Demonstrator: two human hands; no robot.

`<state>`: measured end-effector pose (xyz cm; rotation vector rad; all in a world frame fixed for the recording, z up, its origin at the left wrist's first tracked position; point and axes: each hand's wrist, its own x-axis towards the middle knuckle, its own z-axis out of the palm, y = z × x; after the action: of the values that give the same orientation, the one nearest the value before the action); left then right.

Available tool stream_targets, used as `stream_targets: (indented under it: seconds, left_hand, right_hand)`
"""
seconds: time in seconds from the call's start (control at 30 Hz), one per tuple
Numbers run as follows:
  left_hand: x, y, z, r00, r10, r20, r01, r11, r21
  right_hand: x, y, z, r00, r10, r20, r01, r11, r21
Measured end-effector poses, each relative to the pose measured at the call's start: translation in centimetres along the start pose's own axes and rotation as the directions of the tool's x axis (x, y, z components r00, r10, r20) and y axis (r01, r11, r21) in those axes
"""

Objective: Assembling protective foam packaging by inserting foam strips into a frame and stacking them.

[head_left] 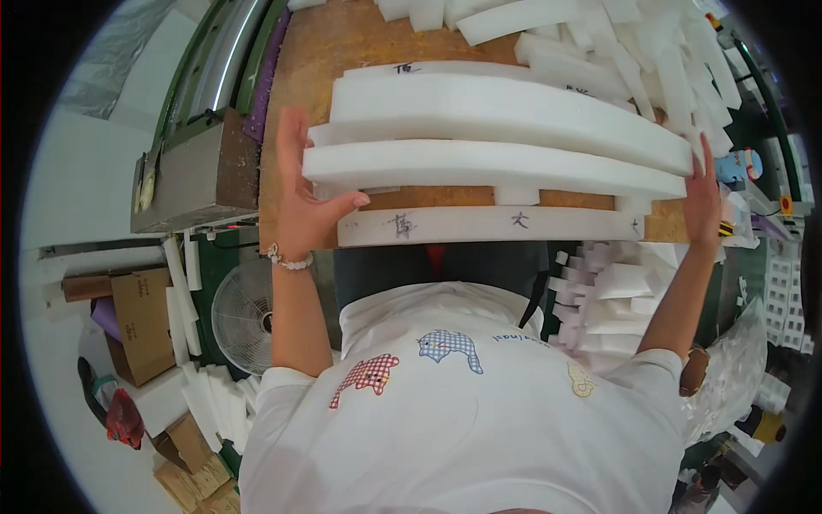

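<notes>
A long, slightly curved white foam strip (488,164) lies crosswise at the near side of the wooden table, raised on small foam blocks (517,196). A second, thicker foam strip (505,107) lies right behind it. My left hand (310,193) is open at the strips' left ends, fingers stretched away from me and thumb reaching along the near side. At the right ends, my right hand (704,195) stands flat with its fingers extended. Its palm side is partly hidden, and firm contact cannot be made out. Nearest me lies a straight foam bar (488,225) with dark handwritten marks.
Many loose foam pieces (599,43) are heaped at the back right of the table (317,64). A green-framed machine (201,163) borders the left side. Below stand a fan (242,313) and a cardboard box (141,321); more foam pieces (612,295) lie at lower right.
</notes>
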<state>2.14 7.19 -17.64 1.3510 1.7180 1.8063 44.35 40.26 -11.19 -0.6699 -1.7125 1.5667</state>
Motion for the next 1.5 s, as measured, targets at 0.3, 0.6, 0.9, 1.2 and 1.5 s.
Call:
stream_targets:
  seconds: [0.3, 0.6, 0.9, 1.2, 1.5]
  left_hand:
    - [0.8, 1.3, 3.0, 0.981, -0.188, 0.045, 0.193, 0.959, -0.210]
    - [1.1, 3.4, 1.6, 0.984, -0.178, -0.017, 0.177, 0.982, -0.060]
    - [-0.3, 0.3, 0.2, 0.992, -0.125, -0.031, 0.125, 0.992, -0.014]
    - [-0.8, -0.9, -0.3, 0.999, -0.048, 0.003, 0.047, 0.987, 0.153]
    - [0.4, -1.0, -0.2, 0.997, 0.058, -0.041, -0.049, 0.979, 0.196]
  right_hand:
    - [-1.1, 5.4, -0.1, 0.803, 0.141, -0.579, 0.058, 0.949, 0.311]
    - [-0.5, 4.3, 2.4, 0.615, 0.109, -0.781, 0.057, 0.982, 0.182]
    - [-1.0, 4.0, 5.0, 0.814, 0.089, -0.574, 0.102, 0.951, 0.292]
    - [-0.5, 5.7, 3.5, 0.873, -0.146, -0.465, 0.211, 0.973, 0.091]
    - [0.4, 5.1, 3.6, 0.829, -0.203, -0.521, 0.280, 0.957, 0.073]
